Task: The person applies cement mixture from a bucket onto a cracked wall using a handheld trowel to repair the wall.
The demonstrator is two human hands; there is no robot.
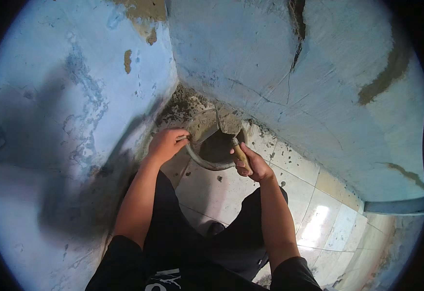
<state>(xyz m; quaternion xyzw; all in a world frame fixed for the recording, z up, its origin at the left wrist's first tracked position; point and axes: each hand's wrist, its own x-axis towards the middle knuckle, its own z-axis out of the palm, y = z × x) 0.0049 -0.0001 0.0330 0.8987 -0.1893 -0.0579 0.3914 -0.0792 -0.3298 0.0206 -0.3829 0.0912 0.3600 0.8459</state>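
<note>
A round grey bucket (207, 164) caked with mortar sits on the floor in the corner, its inside partly in shadow. My left hand (168, 143) is closed on the bucket's left rim, with fingertips pinched round it. My right hand (252, 165) grips the wooden handle of a trowel (241, 156). The trowel's mortar-smeared metal blade reaches over the far part of the bucket, near the top of its opening.
Pale blue walls (280, 77) with cracks and bare patches meet behind the bucket. The white tiled floor (314, 218) carries scattered crumbs and dark debris along the wall's foot. A blue-grey ledge (396, 206) runs at the right. My dark-clad legs frame the bucket.
</note>
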